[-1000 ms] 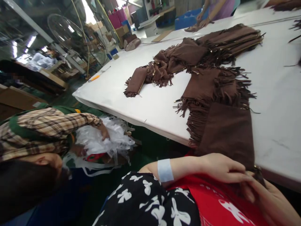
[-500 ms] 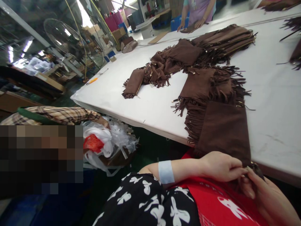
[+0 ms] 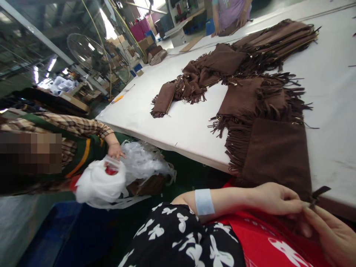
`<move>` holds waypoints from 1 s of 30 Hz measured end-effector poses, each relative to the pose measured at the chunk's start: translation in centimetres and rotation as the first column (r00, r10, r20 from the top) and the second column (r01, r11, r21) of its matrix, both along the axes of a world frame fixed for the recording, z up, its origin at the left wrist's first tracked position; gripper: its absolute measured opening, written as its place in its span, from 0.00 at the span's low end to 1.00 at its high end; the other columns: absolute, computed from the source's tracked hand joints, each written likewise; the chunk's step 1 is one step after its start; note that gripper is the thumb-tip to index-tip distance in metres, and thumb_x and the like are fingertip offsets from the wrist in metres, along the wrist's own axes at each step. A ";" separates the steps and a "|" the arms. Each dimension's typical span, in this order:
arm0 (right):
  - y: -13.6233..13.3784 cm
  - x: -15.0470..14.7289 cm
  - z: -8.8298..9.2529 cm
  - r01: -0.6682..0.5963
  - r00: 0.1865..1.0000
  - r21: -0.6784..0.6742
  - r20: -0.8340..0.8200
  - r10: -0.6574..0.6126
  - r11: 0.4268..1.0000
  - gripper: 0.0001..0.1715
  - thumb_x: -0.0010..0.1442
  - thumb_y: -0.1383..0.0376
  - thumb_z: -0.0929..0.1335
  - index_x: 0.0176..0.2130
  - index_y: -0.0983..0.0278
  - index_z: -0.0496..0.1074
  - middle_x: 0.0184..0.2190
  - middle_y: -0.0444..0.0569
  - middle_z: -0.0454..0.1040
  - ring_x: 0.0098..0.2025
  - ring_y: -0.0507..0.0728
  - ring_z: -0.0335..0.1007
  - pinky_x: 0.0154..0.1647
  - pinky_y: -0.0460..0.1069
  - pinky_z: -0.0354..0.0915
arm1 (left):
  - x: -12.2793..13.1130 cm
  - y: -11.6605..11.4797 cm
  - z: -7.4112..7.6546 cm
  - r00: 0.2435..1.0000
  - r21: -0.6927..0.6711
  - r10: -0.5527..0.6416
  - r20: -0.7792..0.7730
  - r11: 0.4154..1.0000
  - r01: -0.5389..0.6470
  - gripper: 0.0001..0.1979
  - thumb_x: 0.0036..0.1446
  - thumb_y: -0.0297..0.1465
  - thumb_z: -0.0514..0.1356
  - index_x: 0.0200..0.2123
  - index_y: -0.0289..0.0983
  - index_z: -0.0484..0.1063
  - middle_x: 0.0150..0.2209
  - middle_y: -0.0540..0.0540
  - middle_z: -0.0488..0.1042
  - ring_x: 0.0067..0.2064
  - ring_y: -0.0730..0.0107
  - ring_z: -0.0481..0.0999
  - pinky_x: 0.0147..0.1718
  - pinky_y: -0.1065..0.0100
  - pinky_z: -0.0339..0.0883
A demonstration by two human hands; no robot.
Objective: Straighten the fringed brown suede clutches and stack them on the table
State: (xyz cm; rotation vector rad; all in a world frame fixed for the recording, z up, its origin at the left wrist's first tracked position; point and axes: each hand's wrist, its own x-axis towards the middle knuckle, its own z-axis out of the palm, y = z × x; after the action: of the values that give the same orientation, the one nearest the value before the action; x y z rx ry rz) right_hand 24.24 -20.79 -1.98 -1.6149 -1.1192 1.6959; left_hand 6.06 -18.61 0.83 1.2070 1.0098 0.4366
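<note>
A brown fringed suede-like bag (image 3: 278, 152) lies at the table's near edge, its lower corner running down to my hands. My left hand (image 3: 278, 200) is closed, thumb and finger pinched together at that corner. Against those fingertips, my right hand (image 3: 328, 226) is also closed in a pinch. A short dark brown strip (image 3: 321, 191) sticks up from between the fingertips of both hands. Exactly how the fingers grip it is partly hidden. A red apron (image 3: 258, 237) with white print lies under my forearms.
More brown fringed bags (image 3: 247, 98) lie beyond, with a stacked pile (image 3: 278, 39) farther back on the white table (image 3: 194, 129). An orange-handled tool (image 3: 118, 99) is at the far left edge. Left, a co-worker's hand (image 3: 115, 150) is at white plastic bags (image 3: 100, 181).
The view has shifted slightly, so the table items sit farther right. The dark strip now shows upright at my fingertips. The co-worker at left has pulled the white plastic nearer to themself.
</note>
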 end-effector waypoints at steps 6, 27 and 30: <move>0.8 0.9 -1.2 -0.191 0.978 0.194 0.120 0.169 0.962 0.33 0.47 0.34 0.69 0.16 0.59 0.68 0.18 0.52 0.65 0.24 0.57 0.61 0.29 0.53 0.62 | 0.1 -0.2 0.0 0.943 -0.370 0.234 0.238 0.919 -0.134 0.24 0.51 0.51 0.66 0.25 0.35 0.68 0.22 0.54 0.66 0.23 0.81 0.61 0.24 0.74 0.54; 0.2 -0.9 2.3 -0.096 0.995 0.365 0.031 0.091 0.926 0.19 0.59 0.53 0.71 0.26 0.63 0.68 0.16 0.42 0.71 0.18 0.49 0.64 0.20 0.43 0.57 | -1.0 1.2 2.0 0.967 0.095 0.256 0.009 0.962 -0.256 0.17 0.55 0.45 0.61 0.28 0.35 0.71 0.24 0.48 0.76 0.23 0.75 0.68 0.24 0.73 0.63; 0.5 -0.9 2.5 -0.107 0.994 0.366 0.055 0.094 0.924 0.18 0.59 0.53 0.70 0.27 0.63 0.68 0.17 0.42 0.72 0.18 0.49 0.64 0.20 0.43 0.57 | -0.9 1.3 1.7 0.966 0.131 0.259 -0.023 0.958 -0.254 0.18 0.58 0.45 0.59 0.28 0.36 0.69 0.23 0.49 0.74 0.23 0.74 0.70 0.26 0.72 0.65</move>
State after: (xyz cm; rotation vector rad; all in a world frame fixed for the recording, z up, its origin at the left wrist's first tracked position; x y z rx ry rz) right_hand 23.34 -20.27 0.49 -1.3744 -1.4619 1.4129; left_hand 5.12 -17.34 2.51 1.2054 1.1937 0.6912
